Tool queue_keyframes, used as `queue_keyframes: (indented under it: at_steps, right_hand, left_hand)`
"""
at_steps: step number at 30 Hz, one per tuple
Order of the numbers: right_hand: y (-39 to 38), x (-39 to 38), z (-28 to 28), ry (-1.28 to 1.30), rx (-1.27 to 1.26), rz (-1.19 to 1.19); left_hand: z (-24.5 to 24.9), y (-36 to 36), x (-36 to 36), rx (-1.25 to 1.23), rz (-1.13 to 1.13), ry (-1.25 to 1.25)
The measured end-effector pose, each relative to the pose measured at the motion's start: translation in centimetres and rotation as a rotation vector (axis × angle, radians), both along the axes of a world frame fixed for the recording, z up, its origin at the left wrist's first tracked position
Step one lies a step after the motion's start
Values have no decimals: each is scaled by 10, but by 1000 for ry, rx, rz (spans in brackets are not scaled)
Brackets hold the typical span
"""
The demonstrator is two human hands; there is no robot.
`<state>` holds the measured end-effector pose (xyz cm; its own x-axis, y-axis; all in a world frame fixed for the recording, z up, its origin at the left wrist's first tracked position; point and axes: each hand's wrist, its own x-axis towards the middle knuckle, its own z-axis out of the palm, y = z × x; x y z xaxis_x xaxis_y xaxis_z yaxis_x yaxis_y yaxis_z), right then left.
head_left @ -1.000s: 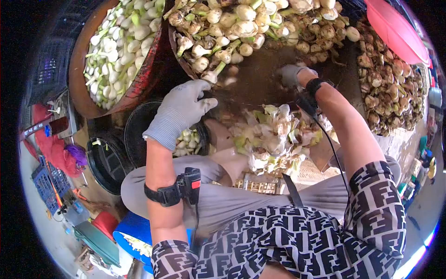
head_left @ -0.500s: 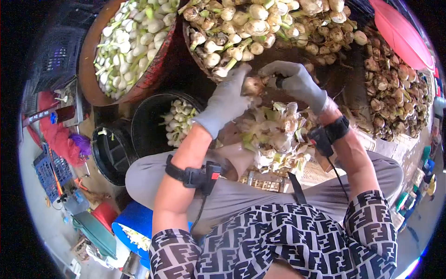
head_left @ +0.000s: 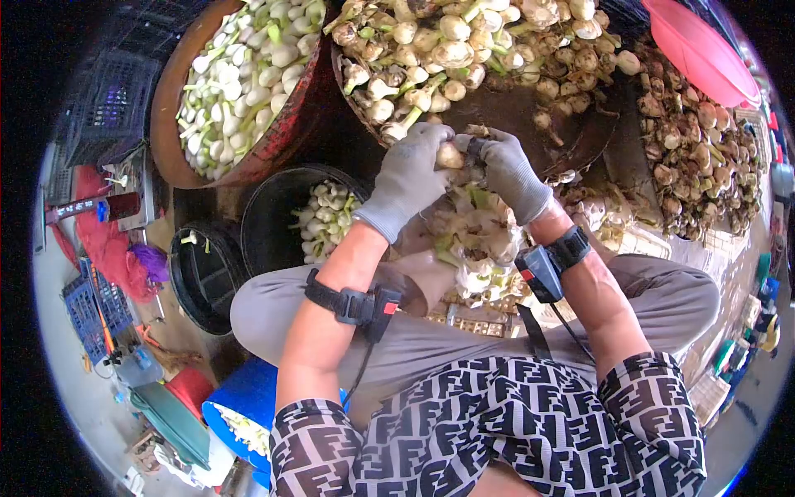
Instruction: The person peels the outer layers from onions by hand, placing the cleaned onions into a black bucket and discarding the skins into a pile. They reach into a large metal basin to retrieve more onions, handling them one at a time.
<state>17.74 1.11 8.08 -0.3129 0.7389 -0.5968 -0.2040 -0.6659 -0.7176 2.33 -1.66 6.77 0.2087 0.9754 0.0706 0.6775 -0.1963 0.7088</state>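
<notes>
Garlic bulb [head_left: 450, 156], pale and rounded, sits in the middle of the scene, held up over a mound of loose papery skins [head_left: 480, 228]. The left hand [head_left: 411, 176], in a grey glove, is closed around it, the fingertips wrapped over its far side. The right hand [head_left: 512, 176], gloved alike, is just beside it with fingers bent inward; something dark shows at its fingertips, but whether it grips a tool or part of the stem, I cannot tell.

Far beyond the hands, a heap of soil-stained bulbs [head_left: 464, 54] lies on a round brown tray [head_left: 580, 153]. At the far left, a rusty drum [head_left: 168, 137] holds clean white bulbs [head_left: 240, 91]; nearer, left of the left hand, a black bucket [head_left: 258, 219] holds more pale ones [head_left: 321, 219]. At the far right, a pink basin [head_left: 704, 54] tilts beside another pile of brownish bulbs [head_left: 704, 157].
</notes>
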Motion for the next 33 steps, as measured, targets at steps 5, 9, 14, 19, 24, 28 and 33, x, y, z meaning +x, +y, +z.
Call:
queue_keyframes:
  at_steps: [5, 9, 14, 19, 24, 28, 33]
  right_hand:
    - [2, 9, -9, -133, 82, 125]
    - [1, 9, -13, -103, 109, 90]
    - [1, 16, -33, -279, 391, 229]
    - [-3, 13, -40, -499, 717, 232]
    - [-5, 9, -28, -40, 276, 114]
    - [-10, 17, -21, 54, 401, 169]
    - [-8, 19, -18, -110, 292, 181]
  left_hand:
    - [4, 2, -1, -48, 30, -18]
    - [2, -1, -6, -51, 33, -58]
    - [1, 3, -14, -591, 165, -801]
    - [-4, 4, -10, -767, 332, -1182]
    - [-4, 1, -16, -663, 376, -860]
    - [4, 2, -21, -766, 456, -809]
    - [11, 10, -18, -408, 465, -455]
